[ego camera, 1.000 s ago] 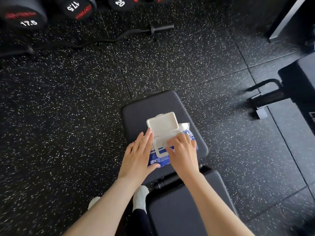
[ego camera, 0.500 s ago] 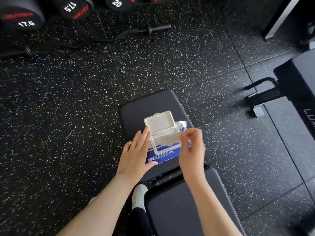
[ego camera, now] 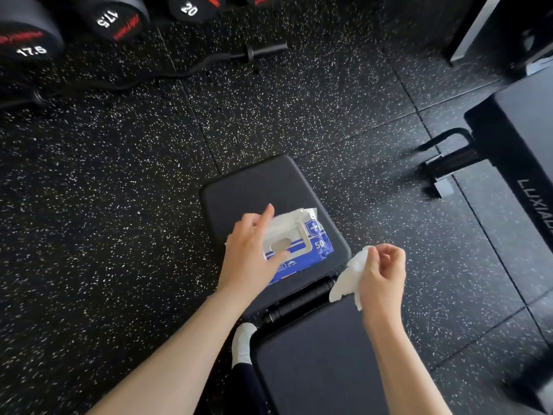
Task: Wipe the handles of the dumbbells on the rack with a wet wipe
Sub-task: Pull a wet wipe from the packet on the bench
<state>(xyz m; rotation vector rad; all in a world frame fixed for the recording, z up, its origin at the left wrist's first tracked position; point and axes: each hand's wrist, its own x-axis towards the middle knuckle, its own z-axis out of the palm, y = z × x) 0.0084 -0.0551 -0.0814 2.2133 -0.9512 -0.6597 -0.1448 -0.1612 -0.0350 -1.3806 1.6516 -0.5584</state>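
Wet wipe (ego camera: pixel 348 275): white, crumpled, hanging limp, pinched at its top edge by the fingers (ego camera: pixel 377 253) of the right hand (ego camera: pixel 381 272); held in the air just off the right edge of the surface (ego camera: pixel 254 187), over the hinge gap between the two dark pads. Right hand is curled loosely, thumb and forefinger closed on the wipe, wrist bent, forearm entering from bottom right. Wipe pack (ego camera: pixel 302 250) lies on the front pad of the surface: blue and white wrapper, white flip lid seen open, oval dispensing slot exposed. Left hand (ego camera: pixel 250 253) is laid flat over the pack's left side, fingers spread and extended, nothing gripped, thumb across the pack's near edge. Pack print: a white cross in a shield emblem and "50" are readable; the smaller text is too blurred to make out. Dumbbells (ego camera: pixel 116 16) are seen at top left, well apart from both hands, only the round black heads visible; handles not in view. Head markings read "17.5", "17.5" and "20" in white, with red brand lettering that cannot be read. A black bar (ego camera: pixel 263 50) lies on the speckled rubber floor (ego camera: pixel 119 205) below them. At right a second black bench (ego camera: pixel 526 151) carries white lettering "LUXIA", cut off at the frame edge. A white sock (ego camera: pixel 244 344) shows beside the surface.
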